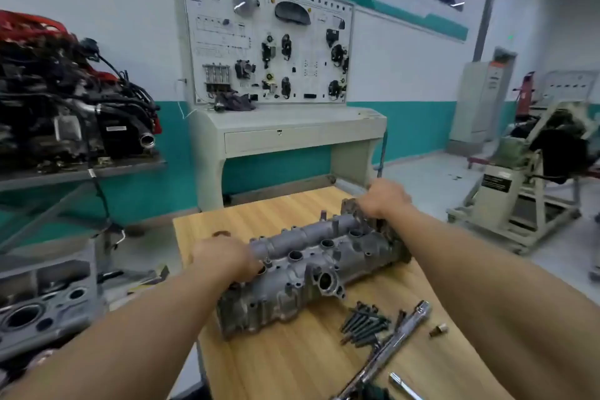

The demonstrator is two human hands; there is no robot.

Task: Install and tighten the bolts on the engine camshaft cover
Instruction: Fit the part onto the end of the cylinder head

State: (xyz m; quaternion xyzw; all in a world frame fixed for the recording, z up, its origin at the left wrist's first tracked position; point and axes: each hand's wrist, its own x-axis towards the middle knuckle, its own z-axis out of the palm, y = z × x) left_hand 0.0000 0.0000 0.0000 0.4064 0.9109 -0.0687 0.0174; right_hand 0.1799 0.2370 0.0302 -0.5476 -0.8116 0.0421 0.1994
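A grey cast camshaft cover (311, 265) lies diagonally on a wooden table (292, 364). My left hand (224, 258) grips its near-left end, fingers curled over the edge. At the far-right end, my right hand (383, 198) holds the cover from above. A pile of several dark bolts (363, 323) lies on the table in front of the cover. Beside them rests a chrome ratchet wrench (393, 344), with a small brass-coloured fitting (438, 330) to its right.
A chrome extension bar (404, 386) lies at the table's near edge. An engine (65, 101) sits on a stand at left, a cylinder block (42, 305) at lower left. A training panel desk (285, 136) stands behind the table, another engine stand (526, 178) at right.
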